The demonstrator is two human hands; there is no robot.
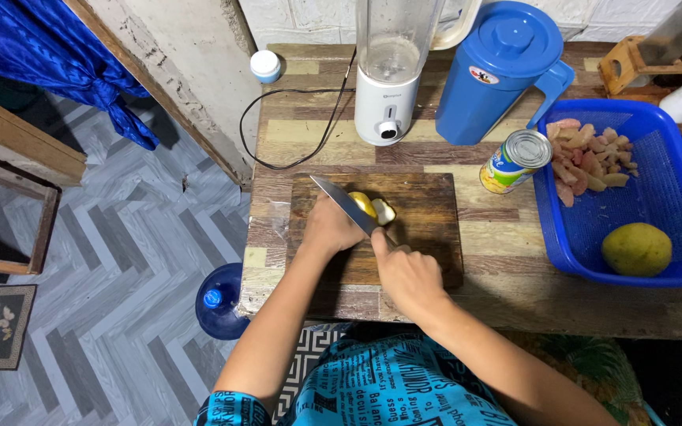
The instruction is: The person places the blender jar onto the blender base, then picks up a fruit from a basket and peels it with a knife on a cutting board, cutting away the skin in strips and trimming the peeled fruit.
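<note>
The right hand (408, 276) is closed around the handle of a knife (346, 203), forefinger stretched along the blade's back, the blade laid across a yellow fruit (365, 204). The left hand (331, 229) is curled over that fruit, pinning it on the dark wooden cutting board (428, 217) (a pale cut piece (384, 211) lies just beside). Farther right stand a tin can (514, 161) and a blue basket (657, 197); behind, a blender (390, 75) and blue jug (499, 71).

A worn wooden plank table (507, 296) carries a dark wooden cutting board (428, 225), with a white-based blender (387, 102), blue plastic jug (492, 75), tin can (513, 162) and blue plastic basket (672, 197) beyond and right of the board.
</note>
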